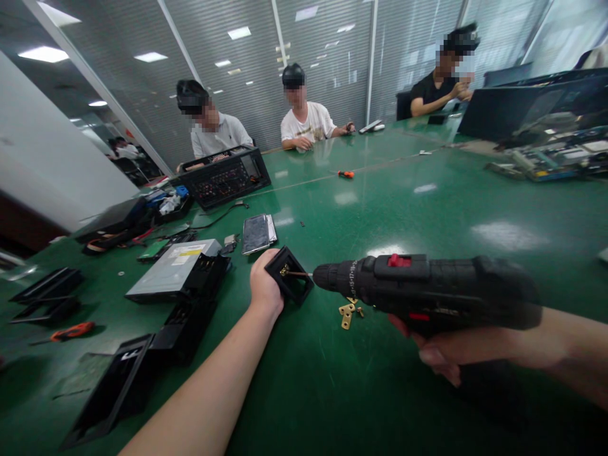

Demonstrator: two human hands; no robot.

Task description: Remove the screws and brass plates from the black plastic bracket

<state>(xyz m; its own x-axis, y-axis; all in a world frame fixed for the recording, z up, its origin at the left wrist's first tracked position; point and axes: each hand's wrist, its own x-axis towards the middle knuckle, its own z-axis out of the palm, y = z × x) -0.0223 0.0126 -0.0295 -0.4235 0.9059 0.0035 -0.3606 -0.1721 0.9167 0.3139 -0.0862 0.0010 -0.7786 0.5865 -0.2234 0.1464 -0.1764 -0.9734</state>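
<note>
My right hand (441, 354) is wrapped round the grip of a black cordless drill (427, 285) with red switches. The drill points left, and its thin bit (299, 274) reaches into a small black box-shaped frame (300, 292). My left hand (266, 285) grips that frame from its left side, with the fingers largely hidden behind it. Inside the frame, at the bit's tip, sits a small brass-coloured piece (285, 270). Several flat brass plates (347, 315) with holes and a small brass screw (360, 311) lie on the green table below the drill's chuck.
To the left lie a silver optical drive (164, 278), black plastic housings (185, 326) and an orange screwdriver (76, 332). A dark flat device (256, 234) lies beyond my left hand. Another screwdriver (346, 174) is farther back. Three people sit across the table; a black computer case (228, 177) stands before one.
</note>
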